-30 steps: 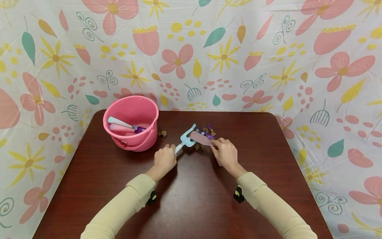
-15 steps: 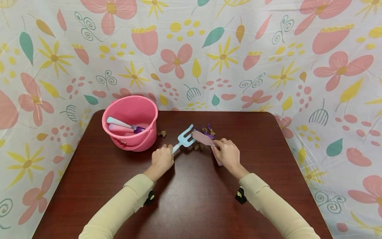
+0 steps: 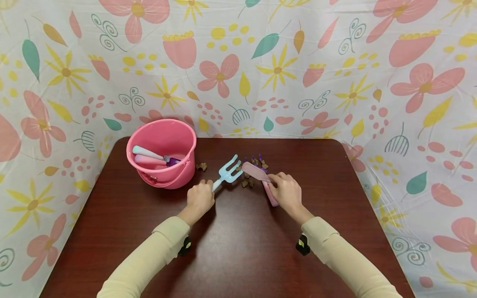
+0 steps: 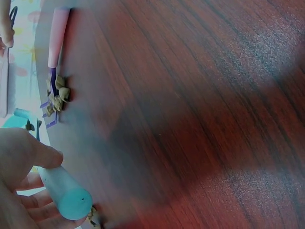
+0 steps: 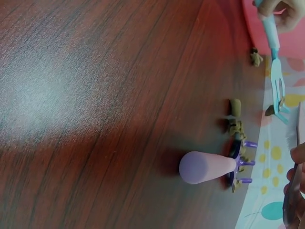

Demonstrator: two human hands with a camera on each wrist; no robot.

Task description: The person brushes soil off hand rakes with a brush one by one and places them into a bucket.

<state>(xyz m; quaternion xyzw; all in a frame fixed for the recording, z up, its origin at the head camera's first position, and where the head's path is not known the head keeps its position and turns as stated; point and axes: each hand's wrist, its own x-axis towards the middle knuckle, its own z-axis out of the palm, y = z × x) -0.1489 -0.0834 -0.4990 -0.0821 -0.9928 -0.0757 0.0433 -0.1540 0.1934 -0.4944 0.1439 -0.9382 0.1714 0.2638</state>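
Head view is showing the blue fork (image 3: 226,174) sliding left, clear of the pink brush (image 3: 255,171) that was overlapping its tines a second ago; the two are now sitting just beside each other, and we aren't able to tell if they're touching. Left hand (image 3: 200,198) is grasping the fork by its handle, fingers curling round it; right hand (image 3: 287,191) is pinching the brush. One brown bit (image 3: 239,168) is showing between tines and brush; we can't be sure whether it's clinging to the fork. More brown pieces (image 3: 244,183) are lying on the table (image 3: 238,240), some among the purple tines of a pink-handled fork (image 3: 270,194) that neither hand is holding. Pink bucket (image 3: 164,134) is standing to the left, with tools lying inside. We're reading this parting as one brush stroke ending, so we're judging the work as unfinished.
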